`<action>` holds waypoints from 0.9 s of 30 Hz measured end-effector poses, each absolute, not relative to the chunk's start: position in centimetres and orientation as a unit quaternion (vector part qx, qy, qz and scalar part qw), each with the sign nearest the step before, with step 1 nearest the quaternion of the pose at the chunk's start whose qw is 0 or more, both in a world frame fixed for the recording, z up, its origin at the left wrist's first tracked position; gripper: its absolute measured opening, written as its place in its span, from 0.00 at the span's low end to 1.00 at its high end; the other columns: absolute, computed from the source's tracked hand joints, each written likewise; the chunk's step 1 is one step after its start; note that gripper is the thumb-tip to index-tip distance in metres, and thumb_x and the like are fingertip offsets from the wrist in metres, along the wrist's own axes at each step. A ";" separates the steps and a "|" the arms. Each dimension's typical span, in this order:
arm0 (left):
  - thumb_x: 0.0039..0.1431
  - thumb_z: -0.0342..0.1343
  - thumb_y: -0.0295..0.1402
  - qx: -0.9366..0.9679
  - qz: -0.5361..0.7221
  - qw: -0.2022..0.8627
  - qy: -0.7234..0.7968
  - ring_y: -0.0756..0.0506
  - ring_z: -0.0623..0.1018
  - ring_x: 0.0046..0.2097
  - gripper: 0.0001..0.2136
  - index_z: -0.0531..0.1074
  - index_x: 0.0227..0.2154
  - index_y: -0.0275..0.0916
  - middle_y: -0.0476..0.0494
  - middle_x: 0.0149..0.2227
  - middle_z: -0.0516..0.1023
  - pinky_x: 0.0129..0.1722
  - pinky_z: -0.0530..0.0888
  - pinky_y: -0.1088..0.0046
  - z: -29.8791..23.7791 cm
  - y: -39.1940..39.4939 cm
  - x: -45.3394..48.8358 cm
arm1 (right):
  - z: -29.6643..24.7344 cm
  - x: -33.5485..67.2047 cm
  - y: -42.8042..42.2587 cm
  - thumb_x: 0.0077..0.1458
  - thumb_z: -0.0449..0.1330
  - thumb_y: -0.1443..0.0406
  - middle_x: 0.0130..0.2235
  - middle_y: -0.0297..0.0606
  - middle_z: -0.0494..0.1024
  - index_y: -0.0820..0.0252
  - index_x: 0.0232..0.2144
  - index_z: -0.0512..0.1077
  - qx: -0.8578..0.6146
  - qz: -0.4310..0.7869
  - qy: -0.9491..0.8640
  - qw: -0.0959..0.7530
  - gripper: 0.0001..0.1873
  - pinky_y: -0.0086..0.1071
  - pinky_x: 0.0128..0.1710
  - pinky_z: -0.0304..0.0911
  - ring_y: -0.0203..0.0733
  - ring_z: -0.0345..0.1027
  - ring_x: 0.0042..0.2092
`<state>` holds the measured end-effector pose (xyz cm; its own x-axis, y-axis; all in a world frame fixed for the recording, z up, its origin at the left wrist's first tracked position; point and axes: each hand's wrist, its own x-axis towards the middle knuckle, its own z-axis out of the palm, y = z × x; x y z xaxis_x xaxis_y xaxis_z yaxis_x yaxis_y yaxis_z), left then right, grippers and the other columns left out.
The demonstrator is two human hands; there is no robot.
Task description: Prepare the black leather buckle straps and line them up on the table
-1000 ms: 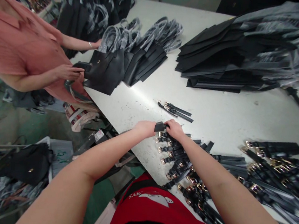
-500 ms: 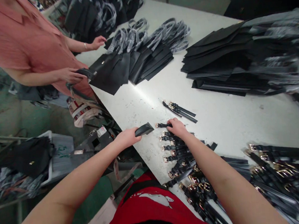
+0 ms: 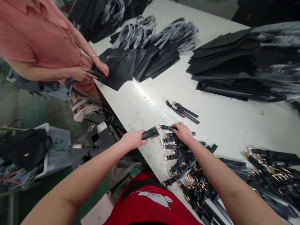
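My left hand [image 3: 135, 139] is closed around a dark strap end [image 3: 151, 133] that points right, over the table's near edge. What the rest of this strap joins is hidden by my hand and arm. In the fingers of my right hand [image 3: 182, 132] is a short black buckle strap [image 3: 165, 127], its gold buckle facing left. A small gap separates the two pieces. Below my right hand lies a row of similar buckle straps [image 3: 172, 157], buckles towards the left. Just beyond it rests a small group of buckle straps [image 3: 183, 110].
More buckle straps [image 3: 278, 178] are heaped at the right. Black bag panels with wrapped handles [image 3: 158, 60] and a larger stack [image 3: 221, 56] lie farther back on the white table [image 3: 149, 102]. A co-worker [image 3: 50, 40] stands at the left. A grey crate [image 3: 60, 142] holds black pieces.
My left hand has brought the dark strap end slightly right, closer to the held buckle strap. The co-worker's far hand has come down onto the nearest black panel. The view has shifted slightly.
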<state>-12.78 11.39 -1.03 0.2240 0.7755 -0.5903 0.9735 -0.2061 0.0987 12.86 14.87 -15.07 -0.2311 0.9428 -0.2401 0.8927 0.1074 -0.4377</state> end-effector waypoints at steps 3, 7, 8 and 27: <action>0.50 0.44 0.44 0.762 -0.214 0.220 0.570 0.43 0.73 0.37 0.19 0.64 0.43 0.44 0.43 0.37 0.73 0.33 0.68 0.70 -1.5 13.5 -9.4 | -15.8 12.8 15.1 0.50 0.52 0.62 0.39 0.35 0.64 0.53 0.38 0.67 -0.637 0.273 -0.718 0.065 0.12 0.27 0.36 0.54 0.35 0.61 0.38; 0.48 0.46 0.42 0.785 -0.226 0.211 0.537 0.41 0.73 0.38 0.16 0.66 0.39 0.42 0.42 0.37 0.74 0.33 0.69 0.68 -1.8 15.9 -6.6 | -16.1 12.9 15.4 0.50 0.52 0.63 0.38 0.35 0.64 0.54 0.38 0.67 -0.635 0.281 -0.716 0.074 0.11 0.27 0.36 0.54 0.35 0.61 0.38; 0.48 0.46 0.42 0.786 -0.234 0.205 0.534 0.41 0.73 0.37 0.16 0.66 0.38 0.42 0.42 0.37 0.74 0.33 0.69 0.68 -1.7 16.2 -6.5 | -16.0 13.0 15.4 0.50 0.52 0.63 0.38 0.35 0.65 0.54 0.38 0.67 -0.634 0.281 -0.717 0.076 0.11 0.27 0.37 0.54 0.35 0.61 0.38; 0.48 0.45 0.45 0.757 -0.197 0.227 0.580 0.44 0.73 0.35 0.19 0.66 0.42 0.44 0.45 0.36 0.74 0.31 0.67 0.73 -3.8 15.9 -9.9 | -15.5 13.2 15.5 0.49 0.52 0.64 0.38 0.35 0.64 0.54 0.37 0.67 -0.633 0.285 -0.717 0.069 0.11 0.27 0.36 0.52 0.36 0.60 0.38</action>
<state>-9.94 15.87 -3.77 0.2481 0.7889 -0.5622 0.9681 -0.2233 0.1140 13.21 15.48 -15.45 -0.1896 0.9465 -0.2612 0.8675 0.0368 -0.4961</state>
